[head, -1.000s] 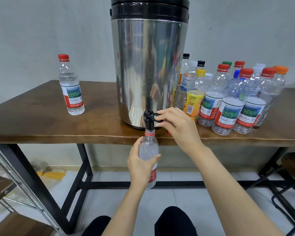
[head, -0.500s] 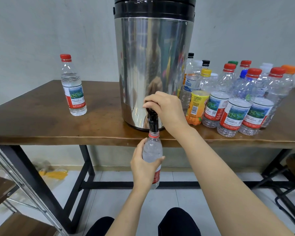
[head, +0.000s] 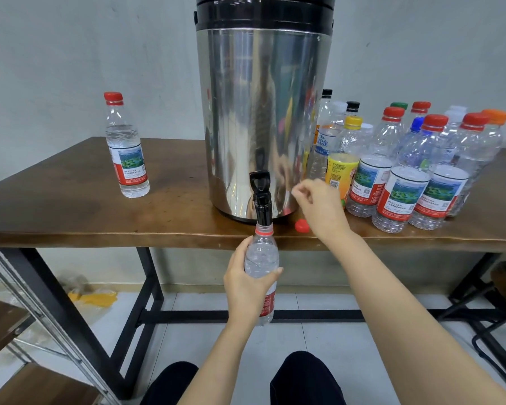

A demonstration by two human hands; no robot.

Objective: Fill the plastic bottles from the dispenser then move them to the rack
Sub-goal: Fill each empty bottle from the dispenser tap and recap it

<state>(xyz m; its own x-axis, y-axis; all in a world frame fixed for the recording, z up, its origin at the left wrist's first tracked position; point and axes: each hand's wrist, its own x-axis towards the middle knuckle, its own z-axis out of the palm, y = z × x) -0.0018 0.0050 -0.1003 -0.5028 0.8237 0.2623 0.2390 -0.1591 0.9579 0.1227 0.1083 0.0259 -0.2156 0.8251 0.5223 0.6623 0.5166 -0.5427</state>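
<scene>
My left hand (head: 246, 285) is wrapped around the bottle (head: 262, 252), holding it upright below the table edge with its open neck right up at the spout of the tap (head: 260, 194). My right hand (head: 323, 209) was on the tap lever half a second ago. Now it is off it and out to the right, fingers loosely curled and pinching nothing, hovering just above the red cap (head: 302, 225) that lies near the table's front edge. I read that as the filling being finished (I can't make out the water level through my fingers), so capping comes next, then the carry.

The dispenser (head: 263, 112) stands close to the edge of the table (head: 70, 206), its tap overhanging. That leaves the bottle only one way out: straight down, then toward me. To the right, a tight cluster of capped bottles (head: 403, 182) sits close to my right hand, so a careless sweep could topple them. To the left the table is open apart from one capped bottle (head: 127, 153), well apart. The rack (head: 0, 323) sits low on my left, past the table leg, and the floor between looks free.
</scene>
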